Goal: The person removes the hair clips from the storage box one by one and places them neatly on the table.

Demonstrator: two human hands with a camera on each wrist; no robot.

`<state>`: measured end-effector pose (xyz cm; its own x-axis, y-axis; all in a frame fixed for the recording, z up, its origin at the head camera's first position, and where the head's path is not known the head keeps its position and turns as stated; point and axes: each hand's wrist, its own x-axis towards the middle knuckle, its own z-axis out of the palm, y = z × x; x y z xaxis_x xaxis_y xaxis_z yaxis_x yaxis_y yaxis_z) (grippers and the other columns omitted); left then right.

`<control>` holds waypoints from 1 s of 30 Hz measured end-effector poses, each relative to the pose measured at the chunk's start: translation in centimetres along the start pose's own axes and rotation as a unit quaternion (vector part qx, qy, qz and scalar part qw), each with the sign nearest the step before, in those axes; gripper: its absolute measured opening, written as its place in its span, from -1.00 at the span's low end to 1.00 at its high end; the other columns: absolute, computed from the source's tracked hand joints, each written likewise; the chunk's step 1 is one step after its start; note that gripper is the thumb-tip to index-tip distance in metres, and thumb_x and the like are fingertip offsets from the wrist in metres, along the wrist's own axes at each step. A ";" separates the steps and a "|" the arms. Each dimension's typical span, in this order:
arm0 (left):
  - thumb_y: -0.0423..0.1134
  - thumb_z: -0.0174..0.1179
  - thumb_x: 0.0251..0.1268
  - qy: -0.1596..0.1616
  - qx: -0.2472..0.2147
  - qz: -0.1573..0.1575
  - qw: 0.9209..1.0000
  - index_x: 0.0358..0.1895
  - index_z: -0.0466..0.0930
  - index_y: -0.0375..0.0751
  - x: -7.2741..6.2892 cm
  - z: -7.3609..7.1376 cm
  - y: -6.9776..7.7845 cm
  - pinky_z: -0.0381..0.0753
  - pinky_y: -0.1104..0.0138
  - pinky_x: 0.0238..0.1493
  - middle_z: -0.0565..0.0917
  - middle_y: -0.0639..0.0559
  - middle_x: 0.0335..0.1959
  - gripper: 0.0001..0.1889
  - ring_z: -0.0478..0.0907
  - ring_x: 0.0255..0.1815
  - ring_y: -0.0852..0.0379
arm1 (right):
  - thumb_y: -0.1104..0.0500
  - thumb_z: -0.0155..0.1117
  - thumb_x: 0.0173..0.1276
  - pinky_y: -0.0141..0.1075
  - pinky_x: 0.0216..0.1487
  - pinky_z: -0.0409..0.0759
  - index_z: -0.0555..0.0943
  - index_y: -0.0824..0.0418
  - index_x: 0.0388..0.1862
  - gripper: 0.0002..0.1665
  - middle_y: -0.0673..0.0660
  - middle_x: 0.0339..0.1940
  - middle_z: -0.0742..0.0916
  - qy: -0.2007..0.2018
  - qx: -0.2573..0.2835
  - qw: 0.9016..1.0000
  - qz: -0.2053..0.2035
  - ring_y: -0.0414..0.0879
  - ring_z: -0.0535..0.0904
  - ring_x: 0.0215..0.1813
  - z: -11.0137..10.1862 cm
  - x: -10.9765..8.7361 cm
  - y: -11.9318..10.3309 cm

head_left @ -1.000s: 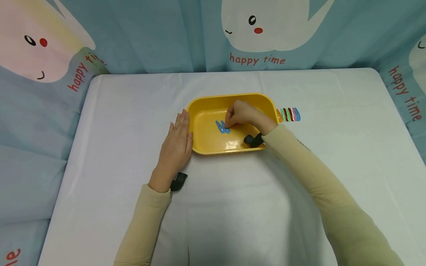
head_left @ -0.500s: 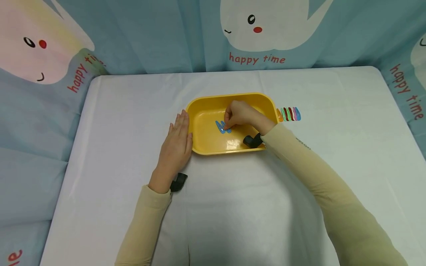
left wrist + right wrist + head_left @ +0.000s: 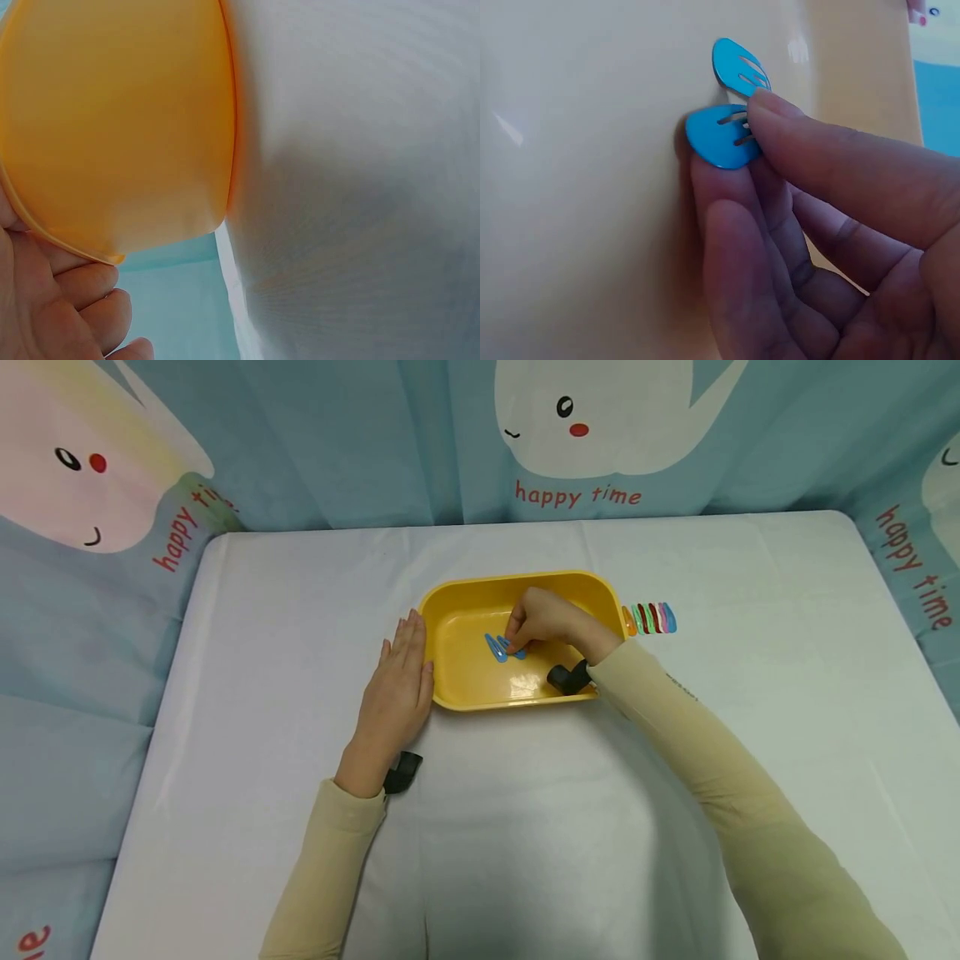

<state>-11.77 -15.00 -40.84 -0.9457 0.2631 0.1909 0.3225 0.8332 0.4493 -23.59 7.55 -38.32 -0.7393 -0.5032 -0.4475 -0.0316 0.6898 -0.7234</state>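
My right hand [image 3: 551, 614] is inside a yellow tray [image 3: 461, 643], pinching a blue hair clip [image 3: 718, 139] between thumb and fingers just over the tray floor. A second blue hair clip [image 3: 496, 648] lies close by on that floor, to the left in the head view; the right wrist view shows this other clip [image 3: 733, 64] above the pinched one. My left hand [image 3: 395, 693] rests along the tray's left side with fingers extended. In the left wrist view, its fingers [image 3: 86, 285] meet the tray's rim, beside the tray wall [image 3: 127, 127].
A row of hair clips in several colours [image 3: 651, 618] lies just beyond the tray's right edge. Everything stands on a white-covered table [image 3: 300, 610]. A blue curtain [image 3: 337, 443] with whale prints hangs behind and at the sides.
The pinched blue clip has shifted slightly right and turned a little in my right hand, widening its gap from the other clip at the lower end. My left hand stays in place.
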 end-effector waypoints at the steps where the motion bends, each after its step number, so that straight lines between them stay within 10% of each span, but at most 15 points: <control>1: -0.29 -0.15 0.48 -0.001 -0.001 0.000 1.000 0.45 -0.05 -0.41 0.0 0.0 0.0 -0.07 0.02 0.43 0.02 -0.19 0.48 -0.42 -0.09 0.50 -0.01 | 0.38 0.42 0.08 -0.39 -0.47 0.53 0.69 0.43 -0.45 -0.91 0.07 -0.61 0.67 -0.003 0.004 1.000 0.000 -0.14 0.52 -0.57 0.0 0.0 0.0; 30: -0.26 -0.20 0.50 0.001 -0.002 0.005 1.000 0.45 -0.04 -0.41 -0.1 0.0 -0.2 -0.09 0.05 0.44 0.00 -0.18 0.49 -0.44 -0.07 0.50 -0.04 | 0.43 0.24 0.20 -0.35 -0.33 0.65 0.64 0.54 -0.29 -0.86 0.08 -0.52 0.69 -0.026 0.110 0.994 -0.010 -0.18 0.61 -0.50 -1.6 -1.6 -0.1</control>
<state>-11.72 -15.16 -40.94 -0.9425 0.2702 0.1966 0.3316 0.8289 0.4505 -23.50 9.14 -36.71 -0.7046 -0.5454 -0.4539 0.1063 0.5514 -0.8275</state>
